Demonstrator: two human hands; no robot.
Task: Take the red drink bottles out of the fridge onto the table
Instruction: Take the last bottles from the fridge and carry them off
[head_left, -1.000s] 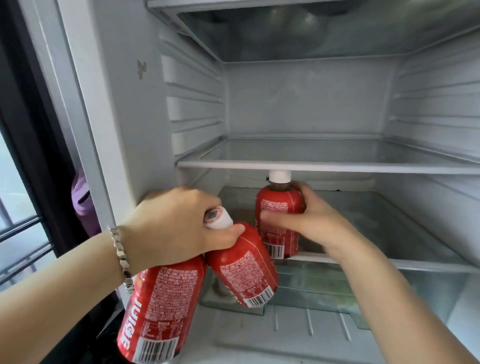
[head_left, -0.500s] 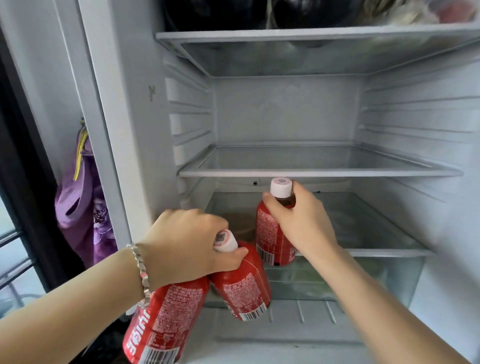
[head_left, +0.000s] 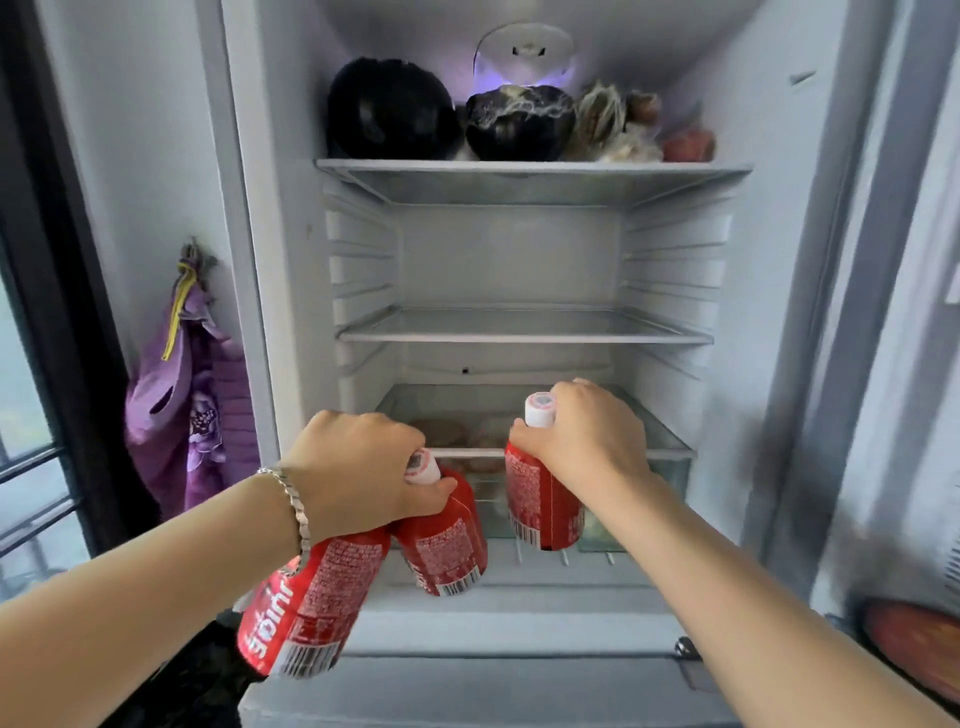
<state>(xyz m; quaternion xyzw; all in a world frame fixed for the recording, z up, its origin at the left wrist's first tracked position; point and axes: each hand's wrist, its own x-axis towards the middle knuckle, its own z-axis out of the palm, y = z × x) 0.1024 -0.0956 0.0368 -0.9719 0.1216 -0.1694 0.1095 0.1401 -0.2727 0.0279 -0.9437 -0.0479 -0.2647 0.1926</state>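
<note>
My left hand (head_left: 358, 467) grips two red drink bottles by their necks in front of the open fridge (head_left: 249, 260). One red bottle (head_left: 306, 608) hangs low and tilted to the left; the second red bottle (head_left: 447, 545) leans beside it with its white cap showing. My right hand (head_left: 587, 441) is closed around the neck of a third red bottle (head_left: 540, 504), held upright just in front of the lower glass shelf (head_left: 670, 452). The table is not in view.
The top fridge shelf (head_left: 535, 169) holds dark round bags and other food. The middle shelf (head_left: 524, 332) is bare. A purple cloth bag (head_left: 182, 405) hangs on the wall at left. A window frame (head_left: 47, 260) borders the far left. A reddish object (head_left: 909, 649) sits at lower right.
My right hand has lifted the third bottle off the lower shelf and drawn it outward. Both hands and the view have pulled back from the fridge, revealing the top shelf.
</note>
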